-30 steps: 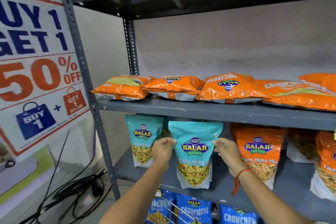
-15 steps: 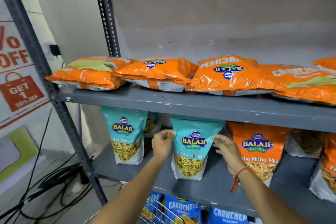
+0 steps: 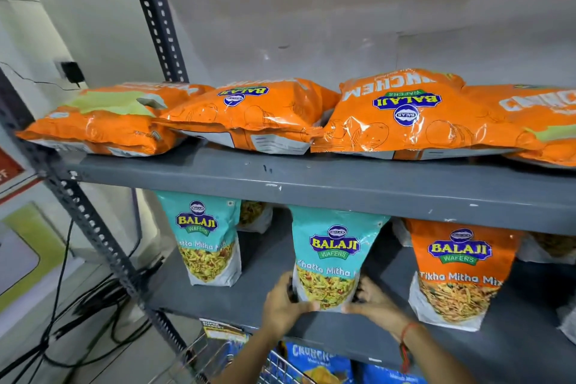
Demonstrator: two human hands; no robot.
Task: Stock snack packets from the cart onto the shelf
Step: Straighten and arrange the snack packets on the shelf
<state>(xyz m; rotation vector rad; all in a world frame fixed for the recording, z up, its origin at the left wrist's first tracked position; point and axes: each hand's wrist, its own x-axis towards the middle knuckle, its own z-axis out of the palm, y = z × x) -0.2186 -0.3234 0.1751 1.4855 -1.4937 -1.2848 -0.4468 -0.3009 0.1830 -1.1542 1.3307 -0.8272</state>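
1. Teal Khatta Mitha packet [image 3: 332,256]: stands upright on the lower shelf [image 3: 467,349], near its front edge, between a second teal packet [image 3: 205,240] to the left and an orange Tikha Mitha packet [image 3: 458,271] to the right; apart from both.
2. Left hand [image 3: 280,305]: fingers clamped on the lower left corner of the teal Khatta Mitha packet, thumb across its front.
3. Right hand [image 3: 374,302]: fingers wrapped round the lower right corner of the same packet; a red thread band [image 3: 406,332] circles the wrist.
4. Upper shelf [image 3: 311,184]: carries a row of orange wafer bags [image 3: 405,121] lying flat, edges overlapping, logos facing up and inverted to the viewer.
5. Behind the front row on the lower shelf, further packets are partly visible; their labels cannot be read.
6. Wire cart [image 3: 218,358]: at the bottom edge, below the lower shelf, holding blue Crunchex packets [image 3: 314,362].
7. Perforated grey upright [image 3: 93,227]: frames the rack's left side; black cables [image 3: 78,315] lie on the floor beside it.
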